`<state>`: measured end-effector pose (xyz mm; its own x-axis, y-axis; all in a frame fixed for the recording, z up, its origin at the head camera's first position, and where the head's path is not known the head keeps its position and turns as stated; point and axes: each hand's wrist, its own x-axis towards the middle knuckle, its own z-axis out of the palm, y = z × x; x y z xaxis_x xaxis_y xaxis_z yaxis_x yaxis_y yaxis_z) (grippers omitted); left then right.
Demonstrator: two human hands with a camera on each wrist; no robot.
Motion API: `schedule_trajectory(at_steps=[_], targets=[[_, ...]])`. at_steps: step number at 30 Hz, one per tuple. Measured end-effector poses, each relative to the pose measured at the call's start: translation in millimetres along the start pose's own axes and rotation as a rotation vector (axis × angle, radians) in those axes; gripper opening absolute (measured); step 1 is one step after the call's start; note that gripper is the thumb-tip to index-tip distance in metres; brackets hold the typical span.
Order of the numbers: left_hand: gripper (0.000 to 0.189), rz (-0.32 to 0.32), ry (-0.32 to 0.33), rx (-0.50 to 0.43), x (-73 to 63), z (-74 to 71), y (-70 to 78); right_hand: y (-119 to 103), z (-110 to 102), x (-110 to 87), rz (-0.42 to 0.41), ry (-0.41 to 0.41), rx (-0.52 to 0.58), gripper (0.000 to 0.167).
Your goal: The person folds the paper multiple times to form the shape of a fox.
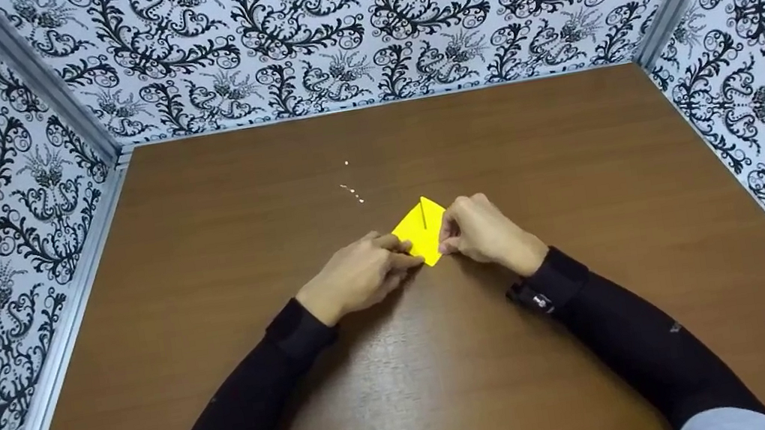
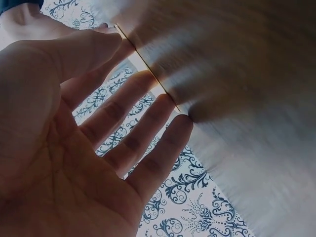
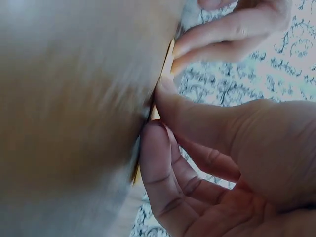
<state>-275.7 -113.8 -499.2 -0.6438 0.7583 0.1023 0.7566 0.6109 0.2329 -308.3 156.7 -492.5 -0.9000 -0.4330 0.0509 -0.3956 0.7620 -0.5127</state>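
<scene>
A folded sheet of yellow paper (image 1: 423, 241) lies on the brown table in the head view, shaped like a diamond with a dark slit running down from its top corner. My left hand (image 1: 364, 272) rests along its lower left edge with fingers stretched out. In the left wrist view those straight fingers (image 2: 140, 138) lie against the thin edge of the paper. My right hand (image 1: 485, 228) pinches the paper's right side between thumb and curled fingers. The right wrist view shows the thumb and fingertip close together at the paper's edge (image 3: 169, 57).
Several tiny pale scraps (image 1: 352, 191) lie on the table (image 1: 532, 147) beyond the paper. Patterned black and white panels (image 1: 355, 29) enclose the back and sides, with metal rails (image 1: 39, 76) at the corners.
</scene>
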Motion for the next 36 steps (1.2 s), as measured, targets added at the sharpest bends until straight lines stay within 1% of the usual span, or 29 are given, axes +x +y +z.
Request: schedule_trajectory(at_steps=[2,6,13,18,23,26,29,32,36], targets=[[0.036,0.004,0.008,0.002,0.8,-0.5,0.1,5,-4,1.5,0.025,0.023,-0.011,0.014],[0.037,0.009,0.005,0.016,1.8,-0.7,0.3,17,-11,4.7,0.079,0.039,-0.023,0.016],[0.039,-0.010,-0.008,0.018,1.7,-0.3,1.3,30,-20,8.7,0.158,0.073,-0.014,0.012],[0.040,-0.023,-0.007,0.029,0.9,-0.4,3.2,39,-24,11.4,0.175,0.077,-0.007,0.014],[0.037,-0.032,0.021,0.029,0.4,0.7,6.8,42,-25,10.4,0.173,0.074,0.009,0.015],[0.036,-0.038,0.040,0.026,-0.6,1.4,9.0,40,-26,9.3,0.167,0.081,0.013,0.011],[0.036,-0.048,0.039,0.026,-1.3,0.9,10.8,35,-27,7.6,0.147,0.099,0.017,0.008],[0.037,-0.052,0.026,0.025,-1.7,-0.7,12.5,29,-27,4.7,0.077,0.105,0.015,0.005],[0.037,-0.046,0.019,0.025,-2.1,-1.5,13.9,16,-23,-0.8,-0.040,0.079,0.006,0.005]])
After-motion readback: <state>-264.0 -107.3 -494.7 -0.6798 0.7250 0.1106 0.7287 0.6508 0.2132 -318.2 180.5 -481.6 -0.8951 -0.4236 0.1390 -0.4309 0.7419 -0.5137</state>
